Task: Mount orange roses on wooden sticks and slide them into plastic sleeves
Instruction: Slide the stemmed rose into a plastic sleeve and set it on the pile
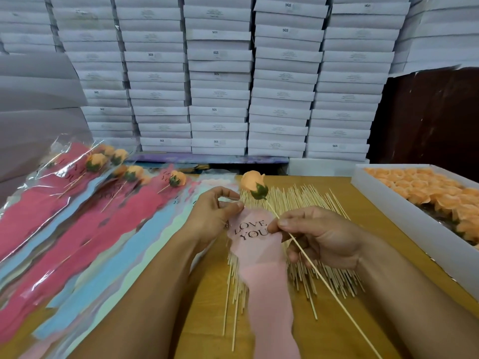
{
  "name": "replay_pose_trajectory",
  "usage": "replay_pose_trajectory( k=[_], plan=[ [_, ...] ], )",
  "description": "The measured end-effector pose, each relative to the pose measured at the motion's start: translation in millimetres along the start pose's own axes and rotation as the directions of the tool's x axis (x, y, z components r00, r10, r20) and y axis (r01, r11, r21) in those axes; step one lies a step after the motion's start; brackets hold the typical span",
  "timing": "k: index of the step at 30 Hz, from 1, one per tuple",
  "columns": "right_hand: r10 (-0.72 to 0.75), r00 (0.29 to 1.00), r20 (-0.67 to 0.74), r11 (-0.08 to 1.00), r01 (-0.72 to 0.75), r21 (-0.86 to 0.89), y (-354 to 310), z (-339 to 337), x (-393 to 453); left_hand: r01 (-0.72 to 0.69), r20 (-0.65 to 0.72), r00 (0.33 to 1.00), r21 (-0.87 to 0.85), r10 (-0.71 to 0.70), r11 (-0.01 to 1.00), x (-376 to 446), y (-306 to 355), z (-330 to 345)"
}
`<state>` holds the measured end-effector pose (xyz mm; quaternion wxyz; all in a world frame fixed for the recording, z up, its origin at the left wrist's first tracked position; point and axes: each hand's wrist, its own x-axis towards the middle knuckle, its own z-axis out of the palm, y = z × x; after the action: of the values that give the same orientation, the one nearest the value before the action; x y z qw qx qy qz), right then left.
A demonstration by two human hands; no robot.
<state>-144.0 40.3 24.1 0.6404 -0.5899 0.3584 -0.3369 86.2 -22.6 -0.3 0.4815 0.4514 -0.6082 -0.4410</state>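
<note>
Head view edges: white tray (388, 203) of orange roses bounds the right, finished sleeved roses (108, 177) crowd the left.
Surface: wooden table (334, 320), loose sticks (305, 200) piled mid-table, stacked white boxes (220, 81) behind.
Left hand (215, 216): pinches pink sleeve (261, 270) top, "LOVE YOU" print.
Right hand (321, 237): pinches stick (334, 294) of orange rose (254, 183), rose above sleeve mouth.

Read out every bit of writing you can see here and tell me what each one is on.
"LOVE YOU": pink plastic sleeve pinched by the left hand.
"SGS": several stacked white boxes.
Smaller print on the box labels: too blurred to read.
Dark lettering on the filled sleeves at left: too distorted to read.
</note>
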Motion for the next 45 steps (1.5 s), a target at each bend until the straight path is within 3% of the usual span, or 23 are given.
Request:
replay_pose_trajectory(
  k=[7,15,21,27,37,45],
  plan=[
    [0.029,0.999,0.033,0.998,-0.027,-0.059,-2.6,-5.4,-3.2,0.027,0.072,0.997,-0.120,-0.018,0.992,-2.9,3.4,-1.7],
    [0.065,0.973,-0.222,0.992,-0.039,0.122,-1.0,-10.9,3.5,-0.039,0.266,0.962,-0.057,0.053,0.998,-10.6,7.7,5.8],
    [0.048,0.933,-0.357,0.999,-0.043,0.021,4.1,-9.6,7.5,-0.087,0.331,0.940,0.010,0.079,0.996,-13.3,8.7,7.3],
    [-0.087,0.861,-0.501,0.992,0.030,-0.121,6.7,-8.3,9.0,-0.097,0.257,0.964,0.111,0.066,0.989,-10.4,4.7,9.4],
    [-0.067,0.847,-0.527,0.996,0.027,-0.083,7.7,-8.0,12.8,-0.213,0.305,0.944,0.262,0.128,0.941,-14.2,1.5,15.0],
    [-0.011,0.865,-0.502,1.000,0.010,-0.004,7.3,-10.1,11.7,-0.252,0.342,0.927,0.265,0.154,0.931,-16.7,6.5,14.8]
  ],
)
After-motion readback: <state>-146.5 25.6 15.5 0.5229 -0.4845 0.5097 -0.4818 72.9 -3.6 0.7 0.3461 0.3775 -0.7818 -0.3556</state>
